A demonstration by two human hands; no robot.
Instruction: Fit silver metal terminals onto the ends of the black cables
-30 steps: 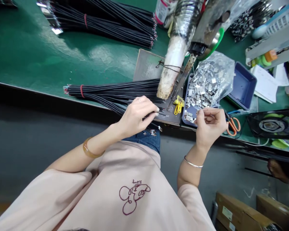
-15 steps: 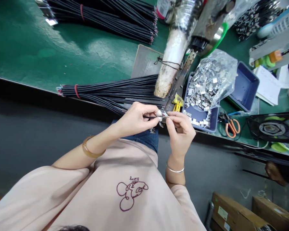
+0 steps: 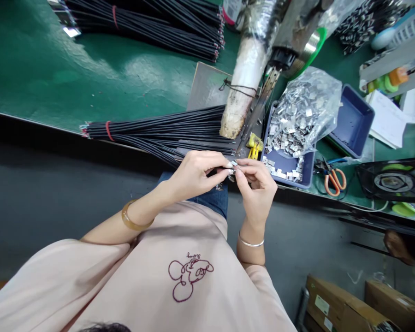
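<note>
My left hand (image 3: 201, 174) is closed in a pinch at the bench's front edge, on the end of a black cable that its fingers now mostly hide. Right against it, my right hand (image 3: 257, 185) pinches a small silvery metal connector piece (image 3: 234, 163) between thumb and forefinger. The fingertips of both hands nearly touch, so how cable and metal piece meet cannot be made out. Just behind the hands lies a bundle of black cables (image 3: 152, 129) tied with a red band. A yellow tool (image 3: 254, 148) lies beyond my right fingers.
A blue tray (image 3: 306, 177) holds a plastic bag of metal connector pieces (image 3: 299, 115). Above the cables hang a wrapped white tube (image 3: 240, 92) and a soldering iron (image 3: 271, 80). Orange-handled pliers (image 3: 335, 181), a second blue tray (image 3: 356, 120) and a fan (image 3: 392, 181) stand to the right.
My two hands have drawn slightly closer together, the right one moving a little left. The black cable end and the metal piece between the fingers show less than before.
</note>
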